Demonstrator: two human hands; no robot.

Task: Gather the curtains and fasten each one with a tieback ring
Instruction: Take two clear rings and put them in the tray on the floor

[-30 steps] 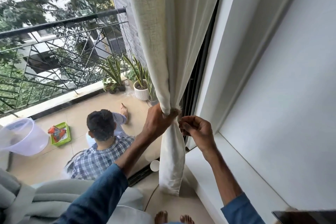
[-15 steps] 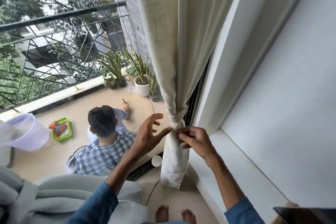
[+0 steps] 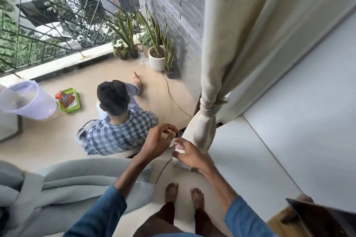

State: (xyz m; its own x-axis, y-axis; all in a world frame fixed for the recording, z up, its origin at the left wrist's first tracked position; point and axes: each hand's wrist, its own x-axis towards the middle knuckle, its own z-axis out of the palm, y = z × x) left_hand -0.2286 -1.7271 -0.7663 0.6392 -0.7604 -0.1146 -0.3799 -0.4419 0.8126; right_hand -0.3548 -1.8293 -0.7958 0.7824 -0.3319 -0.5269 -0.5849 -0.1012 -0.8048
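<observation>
A cream curtain (image 3: pixel 227 31) hangs gathered at the window's right edge. A beige tieback (image 3: pixel 211 110) cinches it tight, and the fabric bulges below the band. My left hand (image 3: pixel 157 141) hovers below and left of the curtain's lower part, fingers loosely curled and holding nothing. My right hand (image 3: pixel 189 153) is beside it with fingers spread and relaxed, close to the curtain's lower bulge; whether it touches the fabric is unclear. Both hands are blurred by motion.
Behind the glass a person in a checked shirt (image 3: pixel 119 131) sits on the balcony floor, near potted plants (image 3: pixel 157 57), a green basket (image 3: pixel 69 100) and a clear bucket (image 3: pixel 28 100). A grey sofa (image 3: pixel 73 183) lies at lower left, a white ledge (image 3: pixel 250 159) at right.
Both hands have let go of the tied curtain and dropped lower, away from the tieback. The camera has tilted down, showing my bare feet.
</observation>
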